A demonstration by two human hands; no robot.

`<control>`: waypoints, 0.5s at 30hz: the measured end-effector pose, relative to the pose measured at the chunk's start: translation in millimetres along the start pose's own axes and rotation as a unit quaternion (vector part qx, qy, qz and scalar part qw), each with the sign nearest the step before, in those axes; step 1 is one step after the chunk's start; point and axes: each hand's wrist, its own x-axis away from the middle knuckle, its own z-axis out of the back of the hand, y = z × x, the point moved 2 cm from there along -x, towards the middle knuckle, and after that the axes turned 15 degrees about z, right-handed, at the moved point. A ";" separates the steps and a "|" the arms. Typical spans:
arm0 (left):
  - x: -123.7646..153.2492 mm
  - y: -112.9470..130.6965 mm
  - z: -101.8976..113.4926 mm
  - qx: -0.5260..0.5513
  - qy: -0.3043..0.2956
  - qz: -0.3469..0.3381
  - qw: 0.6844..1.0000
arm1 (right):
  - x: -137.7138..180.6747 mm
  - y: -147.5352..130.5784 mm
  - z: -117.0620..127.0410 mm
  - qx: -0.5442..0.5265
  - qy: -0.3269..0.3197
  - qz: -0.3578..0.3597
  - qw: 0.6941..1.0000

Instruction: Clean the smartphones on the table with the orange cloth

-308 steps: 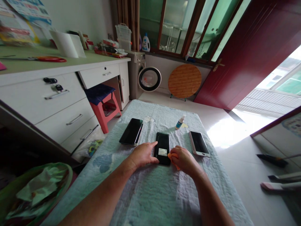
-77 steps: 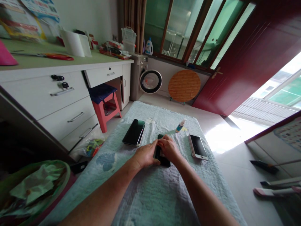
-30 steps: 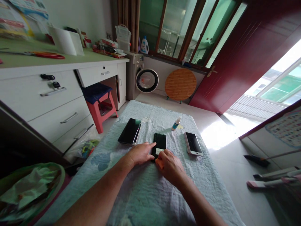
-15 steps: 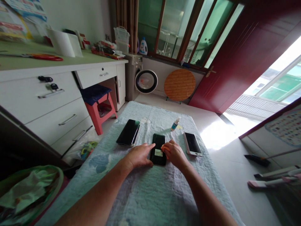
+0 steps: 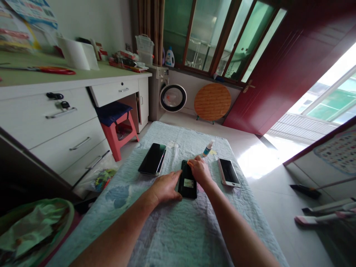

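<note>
A black smartphone (image 5: pixel 188 190) lies back up on the cloth-covered table, with a pale sticker on its lower half. My left hand (image 5: pixel 167 187) grips its left edge, thumb near the bottom corner and fingers higher up. Pinched in my right hand (image 5: pixel 200 170) is an orange cloth (image 5: pixel 190 163), mostly hidden by the fingers and pressed on the phone's upper end. Just beyond that hand stands a small spray bottle (image 5: pixel 207 149) with a white top. To the left lies a stack of dark-screened phones (image 5: pixel 152 158); to the right, a stack topped by a white phone (image 5: pixel 229 172).
A pale blue quilted cloth (image 5: pixel 167 230) covers the table. Left of it are a red stool (image 5: pixel 118 133), a white desk (image 5: pixel 69 128) and a green-rimmed bin (image 5: pixel 71 215). A washing machine (image 5: pixel 158 87) with its door open stands at the back.
My right hand has slid the orange cloth up the phone, from beside the sticker to the top end. My left hand stays at the phone's left edge.
</note>
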 end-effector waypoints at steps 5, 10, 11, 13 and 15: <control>0.0 -0.5 0.2 0.005 -0.003 0.015 1.000 | 26.3 -26.8 -0.2 -0.014 -0.009 0.083 0.996; -3.5 -2.8 -4.0 -0.001 -0.007 0.001 1.000 | 59.9 -48.4 14.1 -0.069 -0.026 0.120 0.990; -4.1 -3.6 -5.0 0.000 -0.009 0.004 1.000 | 65.5 -50.8 17.7 -0.081 -0.027 0.121 0.989; -4.6 -4.2 -6.0 0.006 -0.009 0.005 1.000 | 74.7 -53.4 24.1 -0.111 -0.036 0.123 0.986; -3.9 -3.4 -5.3 0.007 -0.006 0.006 1.000 | 81.6 -53.0 29.4 -0.141 -0.044 0.119 0.982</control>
